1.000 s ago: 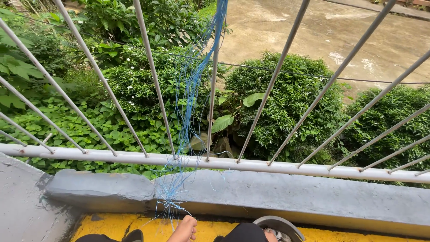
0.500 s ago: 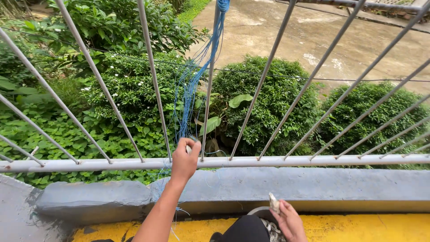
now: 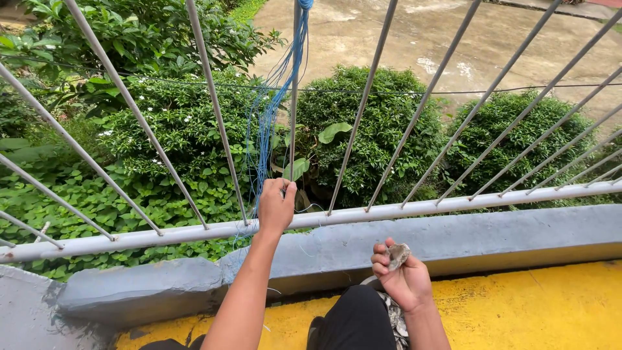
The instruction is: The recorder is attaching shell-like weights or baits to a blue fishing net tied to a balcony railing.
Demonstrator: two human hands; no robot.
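Left hand (image 3: 276, 206) is closed, pinching thin blue hanging strings (image 3: 267, 123) at the white metal railing (image 3: 414, 207); right hand (image 3: 402, 280), at five o'clock, grips a small grey shell-like lump (image 3: 397, 255).

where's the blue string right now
In the head view, the blue string hangs left of centre along a railing bar, its lower end pinched by the left hand.

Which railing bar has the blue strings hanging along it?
The bar directly above the left hand, third slanted bar from the left. Blue strings trail down beside it to that hand; the other bars are bare.
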